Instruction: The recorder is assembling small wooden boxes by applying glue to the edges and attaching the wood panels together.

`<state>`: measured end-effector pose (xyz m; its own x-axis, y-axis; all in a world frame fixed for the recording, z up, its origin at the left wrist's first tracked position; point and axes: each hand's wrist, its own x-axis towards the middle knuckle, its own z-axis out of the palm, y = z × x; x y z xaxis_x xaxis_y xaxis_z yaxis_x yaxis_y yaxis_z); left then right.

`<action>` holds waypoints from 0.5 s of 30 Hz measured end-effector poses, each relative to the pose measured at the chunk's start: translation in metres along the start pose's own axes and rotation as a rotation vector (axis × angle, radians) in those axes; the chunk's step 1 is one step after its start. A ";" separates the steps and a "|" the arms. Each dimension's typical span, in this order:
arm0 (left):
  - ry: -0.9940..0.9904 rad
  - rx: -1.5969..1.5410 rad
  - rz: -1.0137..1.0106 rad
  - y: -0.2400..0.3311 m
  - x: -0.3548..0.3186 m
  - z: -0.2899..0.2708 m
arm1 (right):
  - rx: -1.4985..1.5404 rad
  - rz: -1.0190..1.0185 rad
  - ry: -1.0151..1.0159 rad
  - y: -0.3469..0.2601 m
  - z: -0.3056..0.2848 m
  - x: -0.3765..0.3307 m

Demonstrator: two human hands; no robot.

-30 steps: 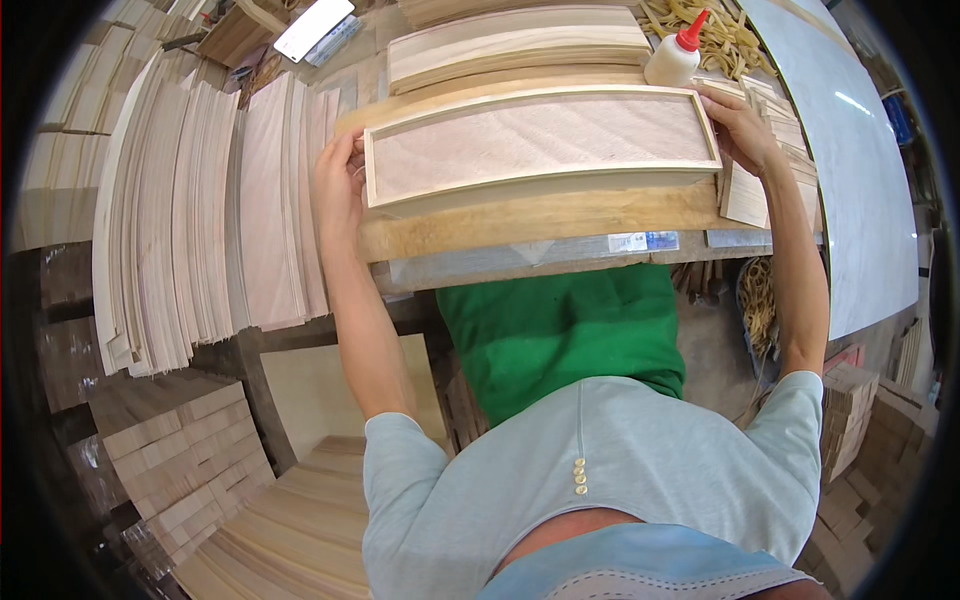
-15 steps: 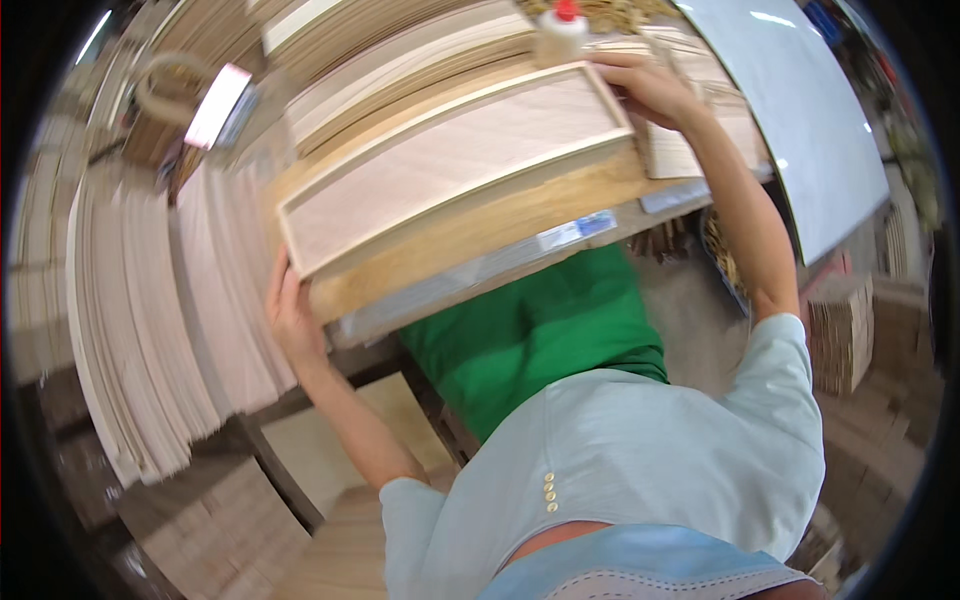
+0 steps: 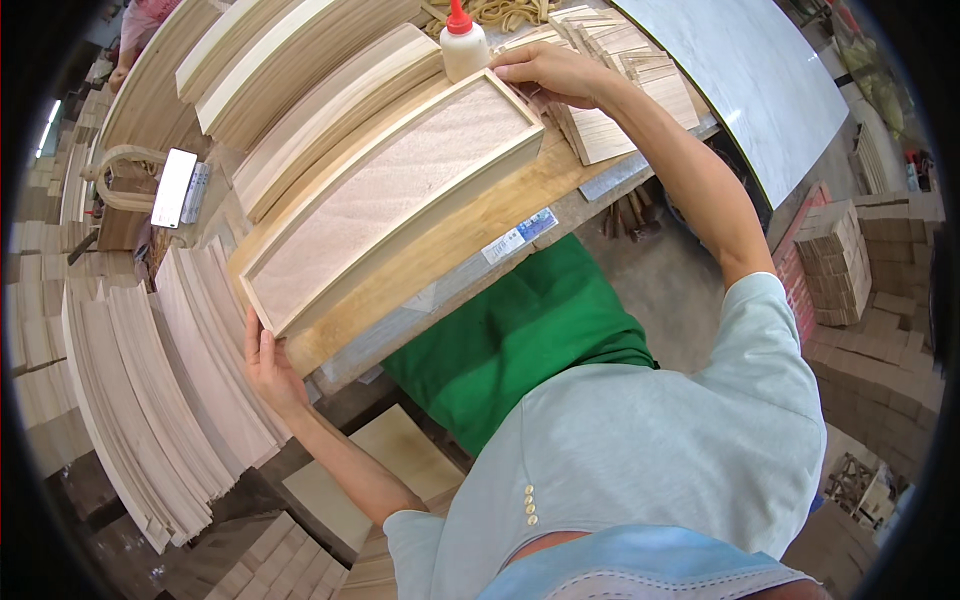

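Observation:
A shallow rectangular wooden tray (image 3: 390, 195) with a pale veneer bottom and raised light rim lies on a yellowish board (image 3: 450, 240) on the workbench. My left hand (image 3: 265, 365) grips the tray's near left corner. My right hand (image 3: 550, 70) holds the tray's far right corner, fingers over the rim. A white glue bottle (image 3: 463, 45) with a red cap stands just beyond that corner, next to my right hand.
Stacks of thin wooden panels (image 3: 160, 400) fan out at the left, more long boards (image 3: 300, 60) lie behind the tray. Short wooden slats (image 3: 610, 80) pile under my right wrist. A white sheet (image 3: 760, 80) lies at right, a phone (image 3: 172, 187) at left, another person (image 3: 135, 30) top left.
The view has swung, so the tray now lies diagonally across the picture. Both hands keep their hold on the tray's opposite corners.

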<state>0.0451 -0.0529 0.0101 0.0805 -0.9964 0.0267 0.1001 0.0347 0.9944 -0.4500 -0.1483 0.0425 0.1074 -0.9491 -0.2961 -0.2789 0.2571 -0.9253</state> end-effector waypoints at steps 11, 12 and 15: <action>0.093 0.011 -0.024 0.011 -0.003 0.019 | -0.200 -0.091 0.172 0.002 0.011 0.013; 0.077 0.066 -0.016 0.010 -0.002 0.018 | -0.211 -0.111 0.175 0.002 0.015 0.013; 0.045 0.068 -0.011 0.004 0.001 0.014 | -0.169 -0.103 0.227 0.004 0.020 0.017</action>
<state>0.0315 -0.0551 0.0151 0.1241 -0.9922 0.0125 0.0336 0.0168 0.9993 -0.4300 -0.1597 0.0285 -0.0673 -0.9899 -0.1247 -0.4346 0.1416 -0.8894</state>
